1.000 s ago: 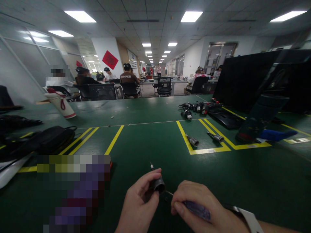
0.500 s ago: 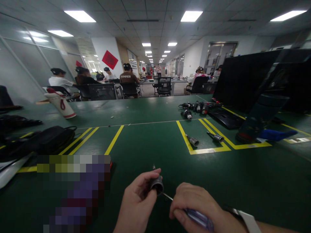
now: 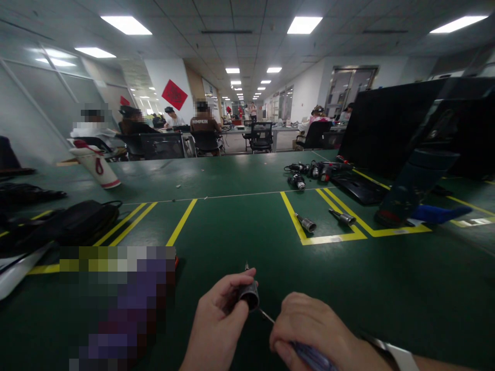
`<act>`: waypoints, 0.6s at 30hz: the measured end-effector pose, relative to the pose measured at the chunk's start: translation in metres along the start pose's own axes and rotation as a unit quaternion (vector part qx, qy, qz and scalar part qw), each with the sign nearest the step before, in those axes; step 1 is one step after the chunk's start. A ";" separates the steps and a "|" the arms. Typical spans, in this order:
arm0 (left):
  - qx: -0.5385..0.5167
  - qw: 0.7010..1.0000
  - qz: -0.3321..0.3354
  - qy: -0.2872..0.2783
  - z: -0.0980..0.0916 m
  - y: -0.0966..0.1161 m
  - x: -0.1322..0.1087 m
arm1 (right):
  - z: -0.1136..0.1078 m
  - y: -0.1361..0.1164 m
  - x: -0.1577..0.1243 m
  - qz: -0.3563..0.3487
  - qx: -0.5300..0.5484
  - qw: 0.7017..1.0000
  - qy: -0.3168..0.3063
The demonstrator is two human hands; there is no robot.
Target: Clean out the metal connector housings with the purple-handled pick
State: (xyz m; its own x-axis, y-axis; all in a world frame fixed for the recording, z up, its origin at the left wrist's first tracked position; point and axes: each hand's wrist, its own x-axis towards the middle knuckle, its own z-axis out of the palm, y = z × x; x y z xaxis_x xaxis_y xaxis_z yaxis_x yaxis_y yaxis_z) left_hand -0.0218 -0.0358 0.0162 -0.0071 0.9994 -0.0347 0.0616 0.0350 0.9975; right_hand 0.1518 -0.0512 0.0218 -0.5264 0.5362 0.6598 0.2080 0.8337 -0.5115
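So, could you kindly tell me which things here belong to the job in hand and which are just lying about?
Job in hand:
cup-ended metal piece, in the left grip
purple-handled tool, in the right grip
perhaps the two similar metal pieces

Apparently just lying about:
red-trimmed white cup
black pouch
dark tumbler

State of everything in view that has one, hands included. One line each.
Metal socket, held, open end toward camera
Left hand, closed around the socket
Screwdriver, held, tip by the socket, contact unclear
Right hand, closed around screwdriver
Two loose sockets, lying on their sides
White cup, standing
Dark tumbler, standing
Ceiling lights, on
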 end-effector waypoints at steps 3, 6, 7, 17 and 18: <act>-0.005 1.000 0.002 0.010 0.000 0.000 0.000 | 0.001 -0.001 0.000 0.009 -0.022 1.000 -0.014; -0.006 1.000 -0.002 0.010 -0.001 0.000 0.000 | -0.002 -0.003 0.001 0.002 -0.017 1.000 -0.015; -0.007 1.000 -0.003 0.007 -0.001 0.000 0.000 | -0.003 -0.003 0.001 0.003 -0.012 1.000 -0.017; -0.017 1.000 -0.018 0.018 0.002 0.004 0.001 | -0.002 -0.005 0.002 0.028 -0.024 0.999 -0.014; -0.019 0.999 -0.025 0.017 0.002 0.006 0.001 | -0.003 -0.005 0.002 0.025 -0.014 1.000 -0.006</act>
State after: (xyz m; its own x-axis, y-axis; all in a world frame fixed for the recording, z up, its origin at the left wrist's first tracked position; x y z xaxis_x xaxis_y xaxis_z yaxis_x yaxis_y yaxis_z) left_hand -0.0192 -0.0342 0.0216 -0.0435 0.9956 -0.0830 0.0227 0.0841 0.9962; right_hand 0.1523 -0.0544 0.0273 -0.5237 0.5763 0.6274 0.2580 0.8091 -0.5280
